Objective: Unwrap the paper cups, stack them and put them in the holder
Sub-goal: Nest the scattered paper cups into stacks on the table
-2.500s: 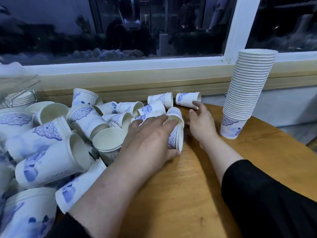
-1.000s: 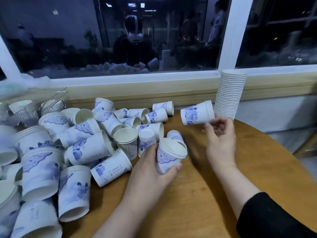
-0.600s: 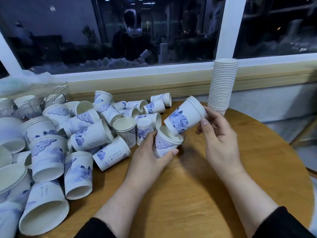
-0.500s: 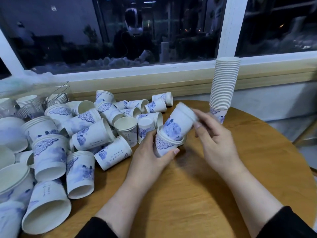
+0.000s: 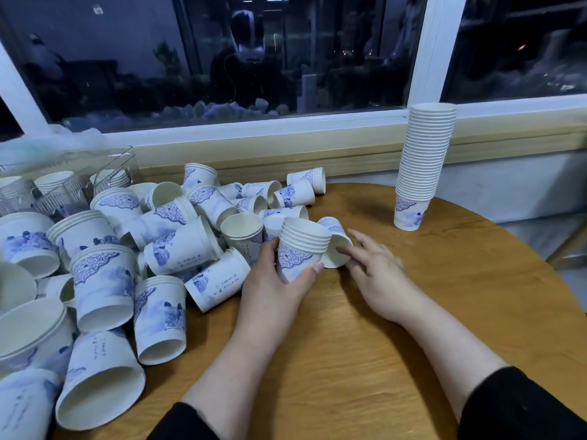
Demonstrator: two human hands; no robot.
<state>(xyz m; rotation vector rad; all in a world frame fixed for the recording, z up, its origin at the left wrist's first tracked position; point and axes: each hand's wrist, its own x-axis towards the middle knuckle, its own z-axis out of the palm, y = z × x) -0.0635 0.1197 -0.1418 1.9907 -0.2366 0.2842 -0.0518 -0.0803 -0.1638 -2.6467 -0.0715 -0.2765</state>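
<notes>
Cup stack [image 5: 300, 249] gripped by left hand [image 5: 276, 281]; right hand [image 5: 376, 274] spread.

Two bare forearms enter from about 6 o'clock, each ending in a bare hand: the left hand [image 5: 273, 281] and the right hand [image 5: 378, 274]. Black sleeves, pushed up toward the elbows, show at about 6 and 5 o'clock. The fingernails are short and plain.

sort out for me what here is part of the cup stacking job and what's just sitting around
Part of the job:
- short stack, gripped by the left hand
- lying cup, touched by the right hand
- loose cups
- tall stack
- wire holder

Just there:
- round table
- clear plastic wrap
- window
</notes>
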